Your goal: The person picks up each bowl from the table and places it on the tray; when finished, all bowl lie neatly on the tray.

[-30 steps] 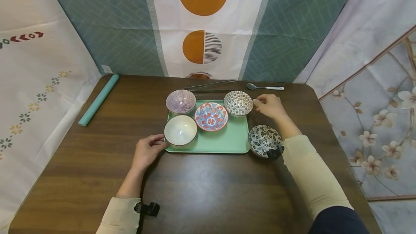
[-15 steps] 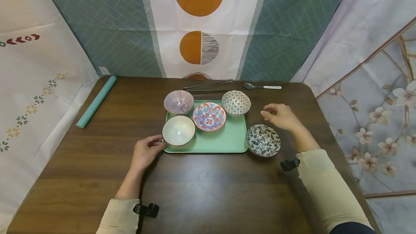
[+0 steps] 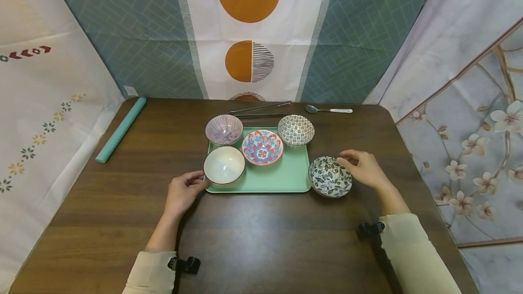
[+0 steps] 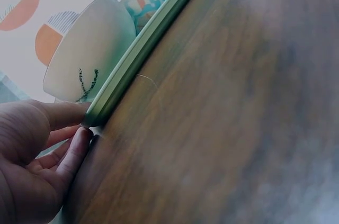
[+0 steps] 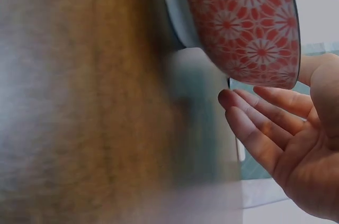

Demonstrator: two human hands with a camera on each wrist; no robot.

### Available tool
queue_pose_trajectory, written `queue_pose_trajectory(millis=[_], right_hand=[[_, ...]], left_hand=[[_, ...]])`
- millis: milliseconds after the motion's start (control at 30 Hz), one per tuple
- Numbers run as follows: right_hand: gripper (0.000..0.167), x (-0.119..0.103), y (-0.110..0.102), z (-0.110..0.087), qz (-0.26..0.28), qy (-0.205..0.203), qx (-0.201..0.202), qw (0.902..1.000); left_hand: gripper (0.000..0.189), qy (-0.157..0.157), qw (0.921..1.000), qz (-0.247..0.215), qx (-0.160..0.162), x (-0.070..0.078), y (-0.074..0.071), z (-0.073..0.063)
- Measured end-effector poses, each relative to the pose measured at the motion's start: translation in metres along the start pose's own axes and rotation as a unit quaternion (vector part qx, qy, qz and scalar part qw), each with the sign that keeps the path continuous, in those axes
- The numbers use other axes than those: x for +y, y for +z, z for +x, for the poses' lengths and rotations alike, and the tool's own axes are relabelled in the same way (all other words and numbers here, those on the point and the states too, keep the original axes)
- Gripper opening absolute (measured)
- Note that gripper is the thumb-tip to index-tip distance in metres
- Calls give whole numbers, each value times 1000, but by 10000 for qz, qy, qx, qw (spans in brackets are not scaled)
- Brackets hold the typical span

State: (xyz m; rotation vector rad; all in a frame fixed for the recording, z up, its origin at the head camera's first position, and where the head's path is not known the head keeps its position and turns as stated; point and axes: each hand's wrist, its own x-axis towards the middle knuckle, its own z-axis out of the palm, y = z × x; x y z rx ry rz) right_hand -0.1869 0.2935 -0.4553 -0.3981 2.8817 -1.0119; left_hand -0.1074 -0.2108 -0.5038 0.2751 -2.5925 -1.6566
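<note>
The green tray point(image 3: 282, 180) lies mid-table, bearing a cream bowl point(image 3: 224, 165), a purple-streaked bowl point(image 3: 224, 129), a red-and-blue patterned bowl point(image 3: 263, 148) and a checkered bowl point(image 3: 296, 130). My left hand point(image 3: 182, 193) pinches the tray's near left corner, with the thumb low against it in the left wrist view. Beside the tray's right edge stands a bowl with a dark leaf pattern inside point(image 3: 330, 177); its outside is red with white flowers point(image 5: 246, 28). My right hand point(image 3: 363, 167) is at that bowl's rim, its fingers extended and apart from the wall, the thumb partly hidden.
Behind the tray lie metal tongs point(image 3: 261, 111) and a spoon point(image 3: 327, 110) with a pale handle. A rolled teal mat point(image 3: 121, 129) rests at the table's left. Hanging cloths border the table's back and sides.
My right hand has left the checkered bowl and come nearer to me, down to the leaf-patterned bowl's rim. The left hand stays at the tray corner.
</note>
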Motion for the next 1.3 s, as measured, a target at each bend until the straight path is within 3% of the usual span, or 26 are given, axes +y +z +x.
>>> queue_pose_trajectory(millis=[300,567,767,1033,1300], right_hand=[[29,3,3,-12,-93,-22,136,9999],[20,4,2,-10,-9,-269,359,9990],[19,-11,3,0,201,-399,539,9975],[17,-38,23,17,436,-509,416,9969],[16,-48,41,24,578,-425,265,9971]], left_hand=[[33,84,10000,52,-5,2,2,2],[34,92,9999,58,32,3,3,3],[34,26,10000,46,55,2,2,3],[35,-41,10000,21,24,2,3,3],[34,78,9999,43,59,5,4,2]])
